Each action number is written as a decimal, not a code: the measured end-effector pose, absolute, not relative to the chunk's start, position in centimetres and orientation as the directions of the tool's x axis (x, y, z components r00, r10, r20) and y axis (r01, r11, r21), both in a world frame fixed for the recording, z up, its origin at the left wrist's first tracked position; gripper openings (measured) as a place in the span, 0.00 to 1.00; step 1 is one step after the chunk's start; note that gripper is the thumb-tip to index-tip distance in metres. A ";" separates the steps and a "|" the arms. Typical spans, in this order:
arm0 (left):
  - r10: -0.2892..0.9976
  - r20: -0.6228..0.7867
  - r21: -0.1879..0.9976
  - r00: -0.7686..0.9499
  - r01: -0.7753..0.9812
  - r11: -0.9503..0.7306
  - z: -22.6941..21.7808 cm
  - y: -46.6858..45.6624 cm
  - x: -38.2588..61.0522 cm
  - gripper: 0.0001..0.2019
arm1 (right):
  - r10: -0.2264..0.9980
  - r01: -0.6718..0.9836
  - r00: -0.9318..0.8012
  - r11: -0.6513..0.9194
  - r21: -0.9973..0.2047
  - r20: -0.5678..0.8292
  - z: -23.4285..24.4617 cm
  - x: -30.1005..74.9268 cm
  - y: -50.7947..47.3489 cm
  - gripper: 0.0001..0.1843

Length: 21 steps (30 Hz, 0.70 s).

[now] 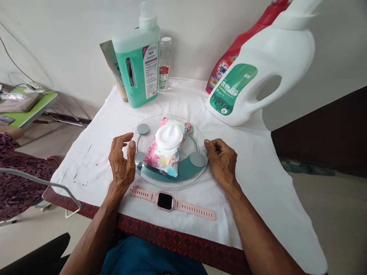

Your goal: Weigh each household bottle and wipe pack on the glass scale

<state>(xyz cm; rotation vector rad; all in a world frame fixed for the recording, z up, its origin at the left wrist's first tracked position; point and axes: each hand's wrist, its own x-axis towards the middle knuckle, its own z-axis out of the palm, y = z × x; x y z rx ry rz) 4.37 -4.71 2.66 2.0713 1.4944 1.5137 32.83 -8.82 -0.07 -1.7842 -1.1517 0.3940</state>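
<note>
Our left hand [123, 160] half-curled, grip loose, by scale [185, 173]; right hand [223, 158] curled, thumb at its edge, grip unclear.

Single head-worn view, as I see it: looks forward, steeply down, close over the white cloth-covered table [252, 183], plain whitish wall [195, 23] behind.

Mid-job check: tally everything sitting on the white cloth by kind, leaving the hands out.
Bottles: 4 (green bottle, small clear bottle, red bottle, white bottle)
Tube: 1
Wipes pack: 1
Round glass plate: 1
Smartwatch: 1
Total: 8, not counting anything hidden behind the bottles.
</note>
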 end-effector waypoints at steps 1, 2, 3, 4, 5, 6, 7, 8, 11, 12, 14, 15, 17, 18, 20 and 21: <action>0.785 0.619 0.628 -0.006 0.604 -0.491 2.7 -4.8 4.5 0.13 | 0.836 0.537 0.506 -0.113 -0.836 0.212 -0.1 32.8 -8.8 0.31; 0.786 0.618 0.627 0.010 0.598 -0.500 2.8 -4.9 4.5 0.13 | 0.835 0.540 0.507 -0.115 -0.834 0.213 -0.1 32.8 -8.8 0.32; 0.787 0.616 0.626 0.025 0.592 -0.508 2.8 -5.0 4.6 0.13 | 0.833 0.540 0.510 -0.118 -0.833 0.213 -0.1 32.8 -8.8 0.32; 0.789 0.613 0.625 0.039 0.587 -0.515 2.8 -5.1 4.8 0.13 | 0.833 0.539 0.512 -0.122 -0.834 0.209 -0.1 32.8 -8.8 0.32; 0.791 0.609 0.624 0.052 0.584 -0.519 2.8 -5.1 4.9 0.12 | 0.832 0.535 0.516 -0.126 -0.835 0.205 -0.1 32.8 -8.8 0.32; 0.794 0.605 0.623 0.063 0.583 -0.521 2.9 -5.2 5.0 0.12 | 0.832 0.530 0.518 -0.128 -0.838 0.201 -0.1 32.8 -8.7 0.31; 0.795 0.602 0.621 0.073 0.584 -0.523 2.9 -5.3 5.1 0.12 | 0.832 0.526 0.518 -0.127 -0.841 0.198 -0.1 32.8 -8.7 0.31; 0.795 0.601 0.617 0.083 0.584 -0.527 2.9 -5.3 5.2 0.12 | 0.833 0.522 0.518 -0.126 -0.843 0.196 -0.1 32.8 -8.7 0.30; 0.796 0.598 0.617 0.099 0.578 -0.535 3.0 -5.3 5.5 0.12 | 0.836 0.518 0.514 -0.123 -0.846 0.193 -0.1 33.0 -8.6 0.28; 0.801 0.591 0.623 0.097 0.575 -0.530 3.0 -5.2 5.5 0.13 | 0.836 0.520 0.513 -0.123 -0.845 0.194 -0.1 33.0 -8.6 0.27; 0.820 0.561 0.640 0.111 0.571 -0.515 3.1 -5.1 5.5 0.17 | 0.835 0.526 0.513 -0.123 -0.842 0.198 -0.2 33.1 -8.6 0.25; 0.830 0.539 0.641 0.146 0.569 -0.516 3.1 -5.1 5.5 0.20 | 0.835 0.529 0.512 -0.122 -0.840 0.202 -0.3 33.2 -8.6 0.24; 0.826 0.487 0.617 0.283 0.558 -0.555 3.3 -4.9 5.5 0.33 | 0.834 0.535 0.511 -0.119 -0.836 0.208 -0.4 33.2 -8.6 0.23; 0.810 0.459 0.597 0.366 0.548 -0.586 3.4 -4.7 5.5 0.40 | 0.835 0.540 0.508 -0.117 -0.834 0.212 -0.4 33.2 -8.6 0.23; 0.764 0.414 0.561 0.495 0.522 -0.643 3.6 -4.4 5.6 0.48 | 0.835 0.549 0.504 -0.114 -0.828 0.219 -0.5 33.1 -8.7 0.22; 0.747 0.403 0.549 0.529 0.513 -0.659 3.7 -4.2 5.8 0.48 | 0.836 0.551 0.502 -0.112 -0.827 0.221 -0.5 33.1 -8.7 0.22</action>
